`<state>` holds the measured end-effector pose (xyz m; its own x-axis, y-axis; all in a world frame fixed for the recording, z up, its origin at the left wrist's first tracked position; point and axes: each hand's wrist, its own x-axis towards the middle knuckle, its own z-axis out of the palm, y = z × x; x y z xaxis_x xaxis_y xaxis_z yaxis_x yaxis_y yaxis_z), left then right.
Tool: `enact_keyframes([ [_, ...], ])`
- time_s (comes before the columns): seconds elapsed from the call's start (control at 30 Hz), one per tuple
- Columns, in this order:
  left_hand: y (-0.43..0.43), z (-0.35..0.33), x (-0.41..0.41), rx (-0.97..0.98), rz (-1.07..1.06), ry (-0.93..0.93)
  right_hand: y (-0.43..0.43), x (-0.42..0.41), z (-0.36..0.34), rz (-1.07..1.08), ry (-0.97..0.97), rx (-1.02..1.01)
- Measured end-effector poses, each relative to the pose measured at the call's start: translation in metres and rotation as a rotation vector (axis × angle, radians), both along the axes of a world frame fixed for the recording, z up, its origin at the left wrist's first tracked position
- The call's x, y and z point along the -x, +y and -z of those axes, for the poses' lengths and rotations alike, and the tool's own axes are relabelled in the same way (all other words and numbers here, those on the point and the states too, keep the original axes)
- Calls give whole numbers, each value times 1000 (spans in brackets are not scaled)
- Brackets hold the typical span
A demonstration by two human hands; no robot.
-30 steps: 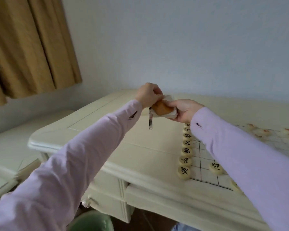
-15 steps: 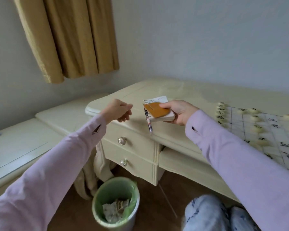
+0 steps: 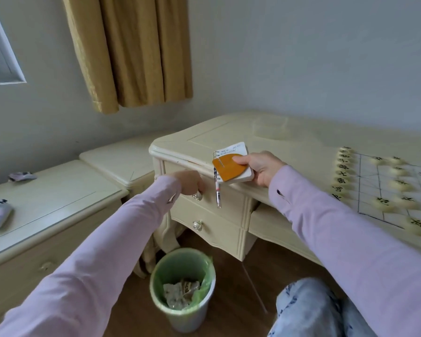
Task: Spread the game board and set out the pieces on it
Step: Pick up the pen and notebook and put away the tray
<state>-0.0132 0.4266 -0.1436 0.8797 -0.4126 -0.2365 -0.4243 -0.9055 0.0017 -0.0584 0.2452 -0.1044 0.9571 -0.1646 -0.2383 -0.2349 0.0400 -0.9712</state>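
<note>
Right hand (image 3: pixel 260 167) pinches a small spiral notebook (image 3: pixel 237 150), thumb on its orange cover, pen (image 3: pixel 218 193) dangling from the coil, above the desk's (image 3: pixel 277 139) left corner. Left hand (image 3: pixel 190 182) curls round the upper drawer knob (image 3: pixel 197 196). Game board (image 3: pixel 374 181) lies spread flat at far right. Pieces (image 3: pixel 342 181) line its left edge, others dot the grid. Board's right part is out of frame, so the count is unchecked. Judgement: set-up largely done; this looks like stowing clutter, likely in the drawer.
</note>
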Motion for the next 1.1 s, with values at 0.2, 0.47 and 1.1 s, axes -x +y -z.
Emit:
enact_keyframes([
  [0.2,-5,-11,6,-115,-96,47,3,5,0,-9,-5,-10],
  [0.47,40,-72,29,100,-308,429,22,14,-11,-41,-45,12],
  [1.1,58,-24,9,1376,-733,204,58,0,-6,-308,-116,455],
])
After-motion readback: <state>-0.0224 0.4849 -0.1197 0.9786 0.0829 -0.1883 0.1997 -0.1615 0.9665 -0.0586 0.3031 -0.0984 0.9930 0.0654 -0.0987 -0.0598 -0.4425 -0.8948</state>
